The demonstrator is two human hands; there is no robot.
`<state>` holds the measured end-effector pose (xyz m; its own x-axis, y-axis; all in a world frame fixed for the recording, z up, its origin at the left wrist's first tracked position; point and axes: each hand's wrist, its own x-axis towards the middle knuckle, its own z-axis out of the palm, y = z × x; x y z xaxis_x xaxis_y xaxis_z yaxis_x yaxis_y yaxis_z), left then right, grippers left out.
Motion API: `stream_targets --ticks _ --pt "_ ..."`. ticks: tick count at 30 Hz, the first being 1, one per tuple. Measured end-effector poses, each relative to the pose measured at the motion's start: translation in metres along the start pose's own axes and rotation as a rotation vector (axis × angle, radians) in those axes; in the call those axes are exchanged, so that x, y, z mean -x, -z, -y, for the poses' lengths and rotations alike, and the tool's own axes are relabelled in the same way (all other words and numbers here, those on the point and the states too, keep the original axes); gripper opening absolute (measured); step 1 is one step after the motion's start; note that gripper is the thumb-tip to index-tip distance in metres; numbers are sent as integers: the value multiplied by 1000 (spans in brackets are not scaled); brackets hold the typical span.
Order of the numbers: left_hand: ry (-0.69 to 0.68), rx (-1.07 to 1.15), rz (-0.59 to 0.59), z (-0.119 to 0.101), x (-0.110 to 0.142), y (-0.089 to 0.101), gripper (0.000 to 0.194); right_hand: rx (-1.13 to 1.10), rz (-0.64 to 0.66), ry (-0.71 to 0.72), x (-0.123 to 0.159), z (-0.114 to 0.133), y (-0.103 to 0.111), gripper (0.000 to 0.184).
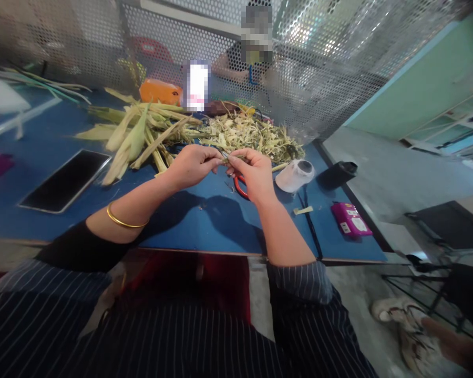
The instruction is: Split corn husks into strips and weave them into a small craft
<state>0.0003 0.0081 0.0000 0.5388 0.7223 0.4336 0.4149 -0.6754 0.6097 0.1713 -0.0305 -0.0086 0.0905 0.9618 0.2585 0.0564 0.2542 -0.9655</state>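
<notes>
While the left hand point(195, 165) and right hand point(256, 170) pinch a thin piece point(226, 156), too small to identify, light, steady fingertip pressure seems best.

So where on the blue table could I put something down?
Between the two forearms, near the front edge, the table is bare. Another patch lies between the black strips and purple packet. It's crowded behind the left hand, with husks, and beside the right hand, with a white cone.
</notes>
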Motion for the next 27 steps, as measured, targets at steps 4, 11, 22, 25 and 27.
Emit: stream_targets --ticks 4,11,22,25,27 --pt "-17 -87 30 -2 2 -2 27 80 -8 25 -1 -2 0 8" --pt "-37 -166 56 -5 4 -5 26 109 22 56 -1 -13 -2 9" --pt "72 -440 -62 -4 5 -4 28 792 -81 71 -7 5 30 18" --pt "99 -427 -80 3 4 -5 29 1406 39 -144 -6 6 45 19" --pt "102 -422 -77 6 3 -7 29 1599 178 -296 -5 2 46 22"
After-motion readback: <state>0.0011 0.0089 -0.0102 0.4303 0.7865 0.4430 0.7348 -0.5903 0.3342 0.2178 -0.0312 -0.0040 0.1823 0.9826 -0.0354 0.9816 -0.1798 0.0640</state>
